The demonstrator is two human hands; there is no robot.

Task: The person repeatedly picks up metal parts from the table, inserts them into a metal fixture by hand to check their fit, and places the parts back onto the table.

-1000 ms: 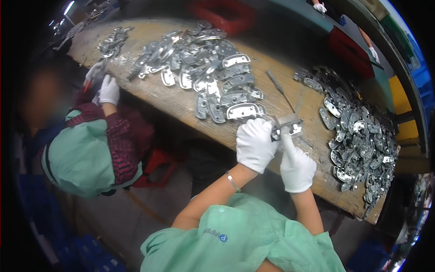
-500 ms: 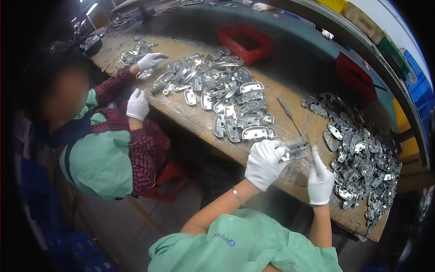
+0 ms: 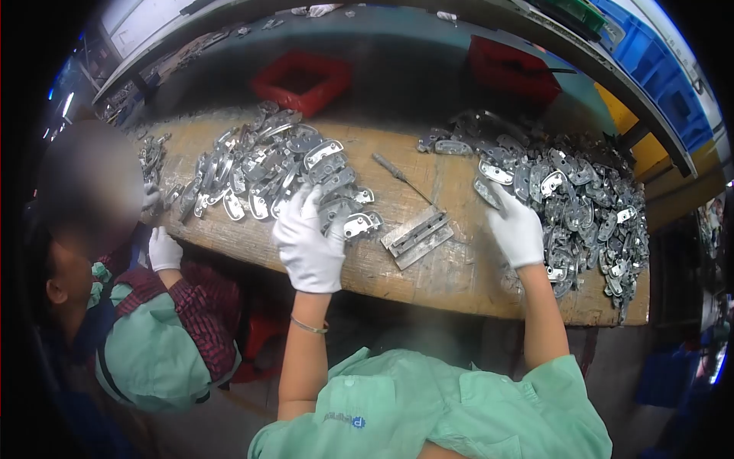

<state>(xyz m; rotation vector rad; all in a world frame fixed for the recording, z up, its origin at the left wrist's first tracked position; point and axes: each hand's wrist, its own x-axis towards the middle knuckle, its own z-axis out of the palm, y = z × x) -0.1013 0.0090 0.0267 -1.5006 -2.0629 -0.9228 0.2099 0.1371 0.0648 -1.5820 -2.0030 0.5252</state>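
My left hand (image 3: 310, 243), in a white glove, is over the near right side of the left pile of curved metal plates (image 3: 248, 164). Its fingers are spread, and no part shows in them. My right hand (image 3: 518, 232), also gloved, reaches to the left edge of the right pile of metal plates (image 3: 585, 199). Its fingers are stretched out, with the tips at a curved metal plate (image 3: 485, 191); whether they grip it is hard to see. Between my hands a grooved metal block fixture (image 3: 418, 237) lies on the wooden tabletop (image 3: 451, 283).
A thin tool with a dark handle (image 3: 388, 165) touches the fixture's far end. Behind the table are two red bins, one left (image 3: 302, 80) and one right (image 3: 512, 69). A co-worker in a green apron (image 3: 157, 344) sits on my left, a gloved hand (image 3: 164, 249) at the table edge.
My left hand has left the fixture and moved left to the left pile. My right hand has moved from beside the fixture to the right pile. The camera view has turned right.
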